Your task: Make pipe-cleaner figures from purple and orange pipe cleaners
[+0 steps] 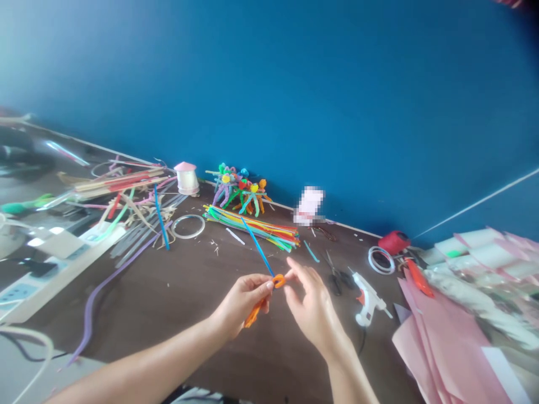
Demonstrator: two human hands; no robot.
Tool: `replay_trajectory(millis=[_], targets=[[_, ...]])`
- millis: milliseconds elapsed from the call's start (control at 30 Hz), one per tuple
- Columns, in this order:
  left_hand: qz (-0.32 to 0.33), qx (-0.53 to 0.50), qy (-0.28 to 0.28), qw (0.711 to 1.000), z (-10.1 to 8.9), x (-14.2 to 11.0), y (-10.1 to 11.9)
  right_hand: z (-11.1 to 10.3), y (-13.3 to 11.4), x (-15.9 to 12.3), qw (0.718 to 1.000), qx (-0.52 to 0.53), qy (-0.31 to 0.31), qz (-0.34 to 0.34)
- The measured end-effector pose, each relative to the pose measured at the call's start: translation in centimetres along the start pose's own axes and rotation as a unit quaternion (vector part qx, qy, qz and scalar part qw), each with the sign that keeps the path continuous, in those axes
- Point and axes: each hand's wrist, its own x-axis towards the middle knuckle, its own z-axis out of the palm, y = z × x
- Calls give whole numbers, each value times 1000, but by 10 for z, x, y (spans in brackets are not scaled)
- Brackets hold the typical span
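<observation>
My left hand (242,303) pinches a bent orange pipe cleaner (256,311) between thumb and fingers, and its curled loop (278,280) sticks out past the fingertips. My right hand (314,306) is just to the right, with its spread fingertips at the loop. I cannot tell whether they touch it. A thin blue pipe cleaner (256,247) runs up and to the left from the loop, its lower end meeting the orange curl. Both hands are above a dark brown tabletop (189,286).
Beyond the hands lie a bundle of multicoloured pipe cleaners (250,227) and several pipe-cleaner figures (238,193) by the blue wall (295,95). To the right are black scissors (336,278), a white glue gun (367,297) and pink paper sheets (438,353). A power strip (54,264) sits left.
</observation>
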Motion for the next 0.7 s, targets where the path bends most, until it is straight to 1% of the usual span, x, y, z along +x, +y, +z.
replay_trajectory(millis=[67, 133, 233, 333, 400, 500, 600, 700], targets=[[7, 58, 0, 998, -4, 0, 1, 1, 4, 0, 997, 66, 1, 28], [27, 141, -5, 990, -7, 0, 2, 2, 4, 1, 993, 105, -14, 52], [62, 276, -36, 959, -9, -2, 4, 5, 0, 5, 991, 102, -49, 66], [109, 375, -55, 919, -11, -3, 7, 8, -5, 10, 992, 77, -68, 67], [138, 416, -59, 897, -12, -3, 9, 9, -6, 11, 993, 71, -75, 64], [156, 451, -81, 875, -15, -3, 13, 11, -5, 11, 992, 77, -76, 66], [164, 472, -99, 861, -18, -2, 14, 13, -3, 10, 992, 79, -77, 68], [169, 479, -94, 856, -19, 0, 12, 16, -2, 9, 993, 72, -75, 61]])
